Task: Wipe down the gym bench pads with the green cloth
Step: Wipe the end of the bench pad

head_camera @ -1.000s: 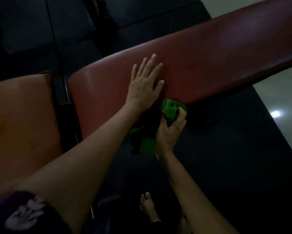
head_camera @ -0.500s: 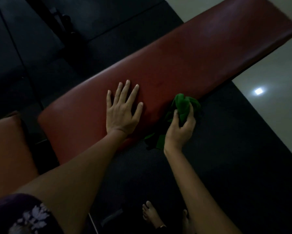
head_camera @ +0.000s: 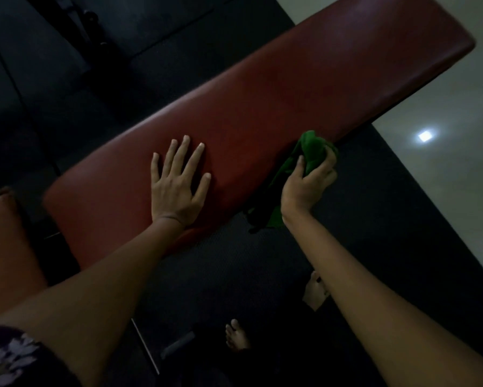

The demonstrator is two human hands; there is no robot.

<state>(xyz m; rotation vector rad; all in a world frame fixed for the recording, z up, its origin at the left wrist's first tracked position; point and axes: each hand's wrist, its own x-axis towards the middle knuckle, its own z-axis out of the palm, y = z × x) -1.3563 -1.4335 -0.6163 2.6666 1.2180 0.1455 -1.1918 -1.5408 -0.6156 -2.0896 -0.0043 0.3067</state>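
**Cloth works along the near edge of the long pad**

Nearest the camera, a bare foot stands on the dark rubber floor mat, with the two forearms reaching forward above it. At far left a patterned dark sleeve covers the upper left arm.

The right hand grips the bunched green cloth: thumb on the near side, the other fingers curled round the far side, so the wad stands up out of the fist and presses against the near edge of the long dark-red padded bench back. A loose tail of cloth hangs below the wrist, beside the pad's side wall. Since half a second ago the cloth sits further along that edge toward the pad's far end, so the wiping stroke appears to be travelling along the side rather than across the top.

The left hand lies flat on top of the same pad, fingers straight and spread, holding nothing, in much the same spot on the pad as a second ago; it looks like a brace.

At far left, the lighter orange-brown seat pad sits apart across a dark gap, with no cloth on it now. Beyond the bench, pale tiled floor reflects a lamp.
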